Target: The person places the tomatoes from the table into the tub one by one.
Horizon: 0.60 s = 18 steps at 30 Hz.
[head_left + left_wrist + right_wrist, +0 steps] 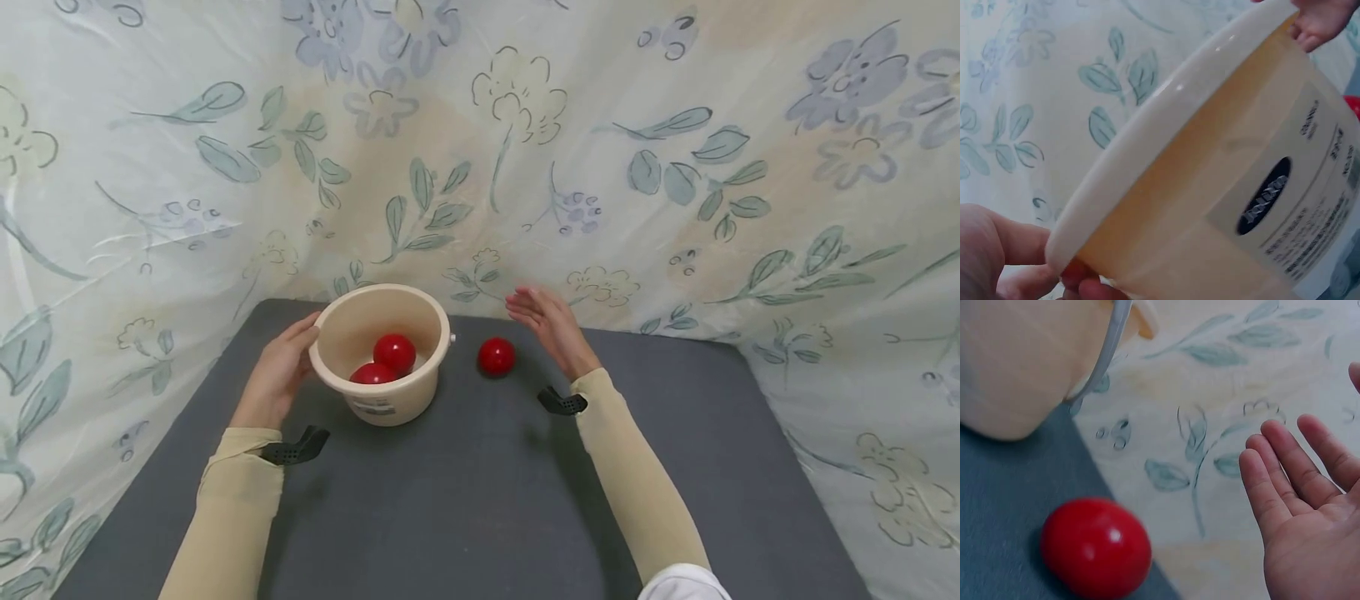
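A cream plastic bucket (405, 404) stands tilted toward the viewer at the left of the grey table. My left hand (277, 372) grips its rim from the left, fingers curled over the edge in the left wrist view. Two shiny red balls, an upper one (394, 353) and a lower one (372, 374), lie inside the bucket. A third red ball (1096, 549) rests on the table just right of the bucket. Above and to the right of that ball, my right hand (551, 327) hovers with straight fingers and holds nothing; its palm faces left.
Floral cloth (525, 167) hangs behind the grey table (465, 517) and along its sides. The bucket carries a printed label (1291, 194) and a grey carrying handle (1110, 350). Dark straps, on the left wrist (296, 447) and on the right wrist (562, 402), hold the cameras.
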Tool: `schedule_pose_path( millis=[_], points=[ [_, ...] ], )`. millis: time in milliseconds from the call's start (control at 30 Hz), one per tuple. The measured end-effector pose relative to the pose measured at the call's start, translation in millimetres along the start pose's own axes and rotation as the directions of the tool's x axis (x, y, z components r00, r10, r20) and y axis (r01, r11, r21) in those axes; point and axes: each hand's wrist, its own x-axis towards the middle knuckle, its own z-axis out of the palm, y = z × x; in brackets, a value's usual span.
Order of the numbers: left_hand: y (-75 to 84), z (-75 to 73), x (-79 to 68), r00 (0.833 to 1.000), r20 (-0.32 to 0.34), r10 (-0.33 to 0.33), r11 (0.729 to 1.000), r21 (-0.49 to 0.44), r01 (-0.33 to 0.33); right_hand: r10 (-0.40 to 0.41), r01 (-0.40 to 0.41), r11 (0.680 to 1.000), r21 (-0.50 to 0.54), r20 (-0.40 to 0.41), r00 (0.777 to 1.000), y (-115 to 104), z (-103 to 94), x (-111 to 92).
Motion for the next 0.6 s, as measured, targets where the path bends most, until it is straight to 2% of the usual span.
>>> schedule_pose_path(
  millis=[233,400,600],
  points=[
    [6.0,-12.6,0.7,0.997,0.069,-0.030,0.999,-0.037,0.032,0.062,-0.063,0.998,-0.022,-0.039,0.997,19,-11.3,-3],
    [9.3,-15.6,2.6,0.993,0.112,-0.045,0.999,-0.015,0.047,0.090,-0.097,0.993,-0.062,-0.098,0.991,35,-18.0,-5],
    [14.0,-20.8,5.5,0.985,0.169,-0.046,0.999,0.034,0.040,0.140,-0.156,0.979,-0.133,-0.119,0.983,55,-20.5,-6]
  ],
)
